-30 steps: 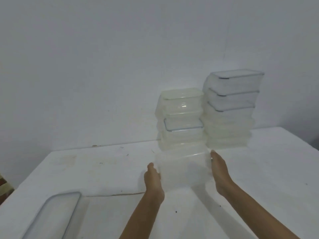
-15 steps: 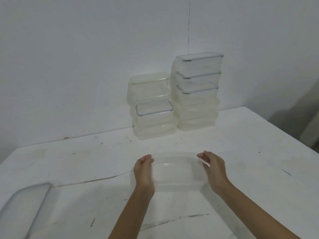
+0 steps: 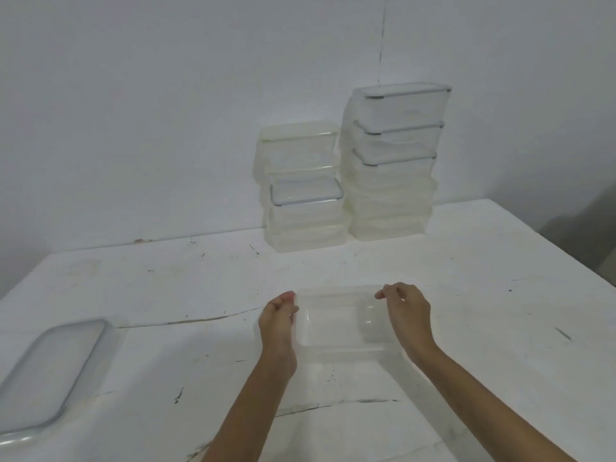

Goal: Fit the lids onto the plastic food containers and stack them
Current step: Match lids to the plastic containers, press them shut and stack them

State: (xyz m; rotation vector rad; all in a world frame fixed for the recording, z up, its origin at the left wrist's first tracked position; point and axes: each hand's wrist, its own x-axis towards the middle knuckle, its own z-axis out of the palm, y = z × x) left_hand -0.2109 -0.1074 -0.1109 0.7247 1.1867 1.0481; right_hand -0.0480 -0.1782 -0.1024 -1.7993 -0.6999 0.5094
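Observation:
A clear, lidless plastic container [image 3: 336, 325] sits on the white table in front of me. My left hand [image 3: 278, 320] grips its left rim with curled fingers. My right hand [image 3: 406, 315] grips its right rim the same way. A clear lid with a grey seal [image 3: 50, 371] lies flat at the table's left edge, well apart from both hands. Against the wall stand two stacks of lidded containers: a shorter stack [image 3: 303, 188] on the left and a taller stack [image 3: 393, 161] on the right.
The white table [image 3: 483, 295] is scuffed and cracked, with a long crack running past the container. Its right edge drops off near a dark corner. A white wall closes the back.
The container came away from the stacks and down onto the table near me, both hands still on its sides. The view shifted, so the stacks now appear farther back.

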